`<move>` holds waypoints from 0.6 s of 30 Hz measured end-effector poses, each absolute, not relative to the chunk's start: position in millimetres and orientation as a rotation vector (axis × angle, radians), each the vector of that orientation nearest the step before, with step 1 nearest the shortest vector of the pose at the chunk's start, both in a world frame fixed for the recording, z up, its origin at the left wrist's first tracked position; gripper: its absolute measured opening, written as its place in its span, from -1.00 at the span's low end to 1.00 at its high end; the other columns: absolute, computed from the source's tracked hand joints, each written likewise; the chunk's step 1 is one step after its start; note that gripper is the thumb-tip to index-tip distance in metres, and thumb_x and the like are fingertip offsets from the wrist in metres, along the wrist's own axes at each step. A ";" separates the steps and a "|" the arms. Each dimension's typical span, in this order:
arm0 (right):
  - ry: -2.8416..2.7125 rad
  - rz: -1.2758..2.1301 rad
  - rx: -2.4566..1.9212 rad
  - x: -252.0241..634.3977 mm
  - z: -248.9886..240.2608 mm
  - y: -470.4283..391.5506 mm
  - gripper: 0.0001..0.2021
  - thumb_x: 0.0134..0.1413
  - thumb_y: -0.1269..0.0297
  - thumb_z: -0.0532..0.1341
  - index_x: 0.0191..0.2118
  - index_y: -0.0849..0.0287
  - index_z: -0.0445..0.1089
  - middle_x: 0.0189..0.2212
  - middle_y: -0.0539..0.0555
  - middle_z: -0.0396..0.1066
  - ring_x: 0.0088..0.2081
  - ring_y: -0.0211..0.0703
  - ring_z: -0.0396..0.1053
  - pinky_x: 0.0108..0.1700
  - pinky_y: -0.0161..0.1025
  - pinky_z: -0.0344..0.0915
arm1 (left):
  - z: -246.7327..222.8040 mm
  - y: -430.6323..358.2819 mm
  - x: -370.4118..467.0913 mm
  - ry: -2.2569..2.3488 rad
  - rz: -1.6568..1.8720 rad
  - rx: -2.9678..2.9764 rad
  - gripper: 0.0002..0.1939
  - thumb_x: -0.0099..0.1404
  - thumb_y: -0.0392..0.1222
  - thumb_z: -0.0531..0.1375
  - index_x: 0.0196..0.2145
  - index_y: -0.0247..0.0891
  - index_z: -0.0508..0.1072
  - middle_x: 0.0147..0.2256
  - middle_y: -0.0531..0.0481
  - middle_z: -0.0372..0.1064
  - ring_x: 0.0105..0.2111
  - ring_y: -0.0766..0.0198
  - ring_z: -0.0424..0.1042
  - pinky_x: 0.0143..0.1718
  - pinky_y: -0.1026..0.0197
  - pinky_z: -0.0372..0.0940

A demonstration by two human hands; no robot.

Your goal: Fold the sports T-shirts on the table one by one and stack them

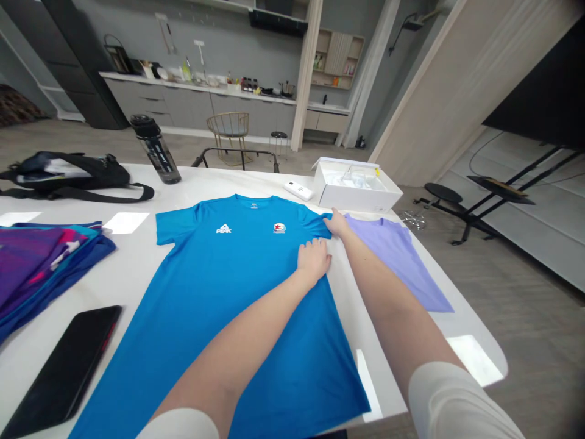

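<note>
Our right grip (pixel 338 224) is pinching the hem of one sleeve of the blue shirt (pixel 205 280), perhaps because holding the edge is giving us better control of the wrinkled cloth there. Our left grip (pixel 314 261), fingers curled, is resting on the shirt's side just below that sleeve; it is probably anchoring the body, though we cannot tell whether it is gathering fabric or only pressing. The shirt is lying front up on the white surface (pixel 137 262), its collar pointing away from us, so both sleeves are spreading outward. Beyond our right forearm, a purple shirt (pixel 402 256) is lying flat, with a white box (pixel 359 198) standing behind it. To our left, a pile of clothes (pixel 55 262) and a black phone (pixel 64 366) are sitting apart from the blue shirt, while a bottle (pixel 158 152) and a black bag (pixel 68 174) are occupying the far side, presumably leaving the cloth room.
</note>
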State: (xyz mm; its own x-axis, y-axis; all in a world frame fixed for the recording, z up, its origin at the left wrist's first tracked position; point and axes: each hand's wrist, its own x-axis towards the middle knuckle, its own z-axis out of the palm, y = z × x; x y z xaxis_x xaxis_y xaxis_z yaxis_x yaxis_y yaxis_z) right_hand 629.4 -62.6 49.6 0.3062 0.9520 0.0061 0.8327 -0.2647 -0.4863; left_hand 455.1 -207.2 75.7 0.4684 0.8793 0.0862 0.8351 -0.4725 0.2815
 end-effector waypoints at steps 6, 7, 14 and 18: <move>-1.559 0.483 -2.262 641.9 41.5 -29.3 -0.55 0.05 0.25 0.37 0.03 0.40 0.44 0.07 0.44 0.43 0.16 0.21 0.35 0.17 -0.03 0.23 | 62.0 -234.4 468.0 1.324 0.127 2.464 -0.64 0.39 -0.18 0.04 0.11 -0.27 0.31 -0.18 -0.23 0.53 -0.13 0.02 0.55 -0.17 0.09 0.34; -1.541 0.506 -2.270 642.3 41.9 -26.4 -0.61 0.02 0.25 0.39 -0.05 0.38 0.47 -0.01 0.40 0.48 0.11 0.20 0.38 0.14 -0.03 0.25 | 61.6 -237.9 468.5 1.324 0.128 2.457 -0.64 0.37 -0.20 0.05 0.10 -0.28 0.32 -0.18 -0.25 0.53 -0.13 0.00 0.55 -0.18 0.08 0.35; -1.391 0.600 -2.124 628.3 57.1 -25.3 -0.87 0.05 0.33 0.30 -0.33 0.31 0.51 -0.29 0.22 0.53 -0.04 0.07 0.44 0.01 -0.18 0.30 | 70.5 -237.7 457.0 1.411 0.113 2.341 -0.71 0.35 -0.20 0.06 -0.12 -0.34 0.52 -0.17 -0.31 0.54 -0.13 -0.09 0.56 -0.19 0.01 0.40; -1.205 0.738 -1.997 612.7 73.4 -26.9 -0.81 0.16 0.28 0.24 -0.22 0.33 0.47 -0.38 0.13 0.49 -0.24 -0.09 0.45 -0.17 -0.24 0.37 | 71.0 -242.1 441.0 1.439 0.203 2.266 -0.73 0.29 -0.31 0.07 -0.14 -0.28 0.53 -0.18 -0.27 0.54 -0.14 -0.07 0.56 -0.18 0.01 0.40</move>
State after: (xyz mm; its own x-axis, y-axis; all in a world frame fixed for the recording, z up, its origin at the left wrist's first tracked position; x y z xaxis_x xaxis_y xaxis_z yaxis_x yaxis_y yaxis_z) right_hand 612.7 -26.9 73.4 0.4102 0.9041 -0.1198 0.5171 -0.3388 -0.7860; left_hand 441.0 -242.1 71.0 0.4461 0.8880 -0.1117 0.8225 -0.3575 0.4423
